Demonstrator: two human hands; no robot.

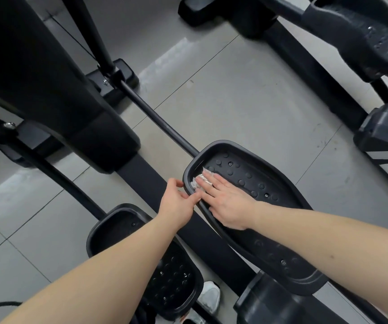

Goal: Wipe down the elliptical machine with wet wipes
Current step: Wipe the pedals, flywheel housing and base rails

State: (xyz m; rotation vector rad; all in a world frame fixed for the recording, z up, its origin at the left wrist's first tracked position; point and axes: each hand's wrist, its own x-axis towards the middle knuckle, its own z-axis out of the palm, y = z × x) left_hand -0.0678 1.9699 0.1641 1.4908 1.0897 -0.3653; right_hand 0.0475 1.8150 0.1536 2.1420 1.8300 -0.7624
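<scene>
While your right hand (225,202) lies flat on the wipe (200,182), fingers straight and pressing it down, not curled round it, the wipe sits bunched under your fingertips at the far end of the pedal (258,183), tight against the raised rim on the inner side. Your left hand (176,204) is just beside it, thumb and fingers curled onto that same rim, steadying the pedal from outside.

What matters for the next stroke is how the pedal lies. Its long axis runs from the far end, where the thin bar (155,118) meets it, back toward you and off to your right. The wipe is at the far end, so nearly all the studded tread lies behind your palm and under your forearm (the near half looks untouched, though the glare makes that hard to judge). I'd say the sensible move is to draw the wipe back along that axis toward yourself, keeping the fingers flat. Your right hand is the one placed for it; the left is better left on the rim.

The lower pedal (118,225) to your left probably waits its turn.
</scene>
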